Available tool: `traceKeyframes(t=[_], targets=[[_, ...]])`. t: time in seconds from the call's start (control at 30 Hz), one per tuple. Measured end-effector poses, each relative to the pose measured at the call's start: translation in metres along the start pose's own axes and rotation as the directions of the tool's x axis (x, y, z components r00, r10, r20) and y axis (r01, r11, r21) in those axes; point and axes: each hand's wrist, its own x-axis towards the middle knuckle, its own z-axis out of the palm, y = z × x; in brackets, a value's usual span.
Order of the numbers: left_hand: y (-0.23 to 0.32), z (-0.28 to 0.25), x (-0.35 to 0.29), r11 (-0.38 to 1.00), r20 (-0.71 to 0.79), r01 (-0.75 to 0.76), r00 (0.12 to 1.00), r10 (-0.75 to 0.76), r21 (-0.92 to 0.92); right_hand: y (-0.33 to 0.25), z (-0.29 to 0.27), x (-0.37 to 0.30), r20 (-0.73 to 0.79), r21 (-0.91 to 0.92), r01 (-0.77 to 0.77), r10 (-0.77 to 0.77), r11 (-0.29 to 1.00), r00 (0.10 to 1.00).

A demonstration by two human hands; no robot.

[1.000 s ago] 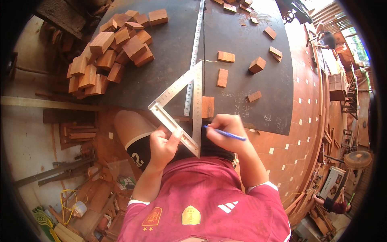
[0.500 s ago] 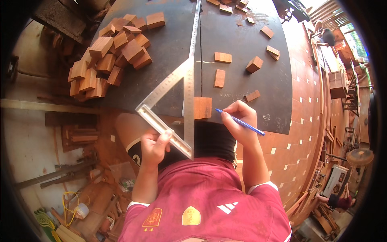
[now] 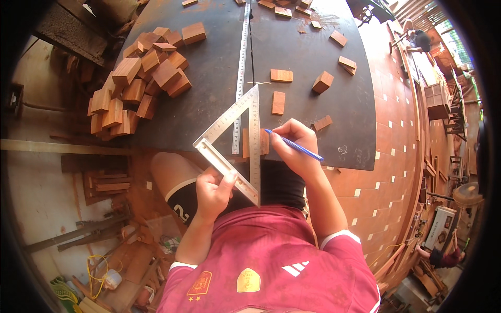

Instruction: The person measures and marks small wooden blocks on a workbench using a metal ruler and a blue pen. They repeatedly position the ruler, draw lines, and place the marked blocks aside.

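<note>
My left hand (image 3: 215, 192) is closed on the thick edge of a metal triangular set square (image 3: 254, 120). The square's graduated straight side lies across a small brown wooden block (image 3: 246, 145) at the table's near edge, covering the block's middle. A blue pen (image 3: 301, 147) is pinched in my right hand (image 3: 296, 145), its tip at the square's right edge over the block. Left of the block, a long steel ruler (image 3: 241, 78) runs away from me along the dark tabletop (image 3: 209, 104), partly behind the square.
A heap of wooden blocks (image 3: 133, 88) sits on the table's left. Loose blocks lie to the right, including a flat one (image 3: 278, 103) and a standing-looking one (image 3: 323, 82); several more are at the far end. Tiled floor (image 3: 386, 135) stretches beyond the right edge.
The set square has moved right, onto the block and apart from the ruler. My right hand has brought the pen tip left to the square's edge. Both grips stay the same.
</note>
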Motion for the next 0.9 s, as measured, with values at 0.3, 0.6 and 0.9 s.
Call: traceKeyframes(t=[0.3, 0.6, 0.9], targets=[[-0.0007, 0.0029, 0.0013, 1.0, -0.015, 0.01, 1.0, -0.01, -0.01, 0.003, -0.0011, 0.0023, 0.0, -0.02, 0.006, -0.006, 1.0, 1.0], [-0.0043, 0.0036, -0.001, 0.999, -0.036, -0.026, 0.999, 0.027, 0.021, 0.0021, 0.0016, 0.0032, 0.006, -0.036, 0.021, -0.021, 0.999, 1.0], [-0.0013, 0.0071, -0.0016, 0.999, -0.031, -0.05, 0.998, 0.051, 0.016, -0.0026, 0.0026, 0.0041, 0.018, -0.031, 0.027, -0.026, 0.999, 0.999]])
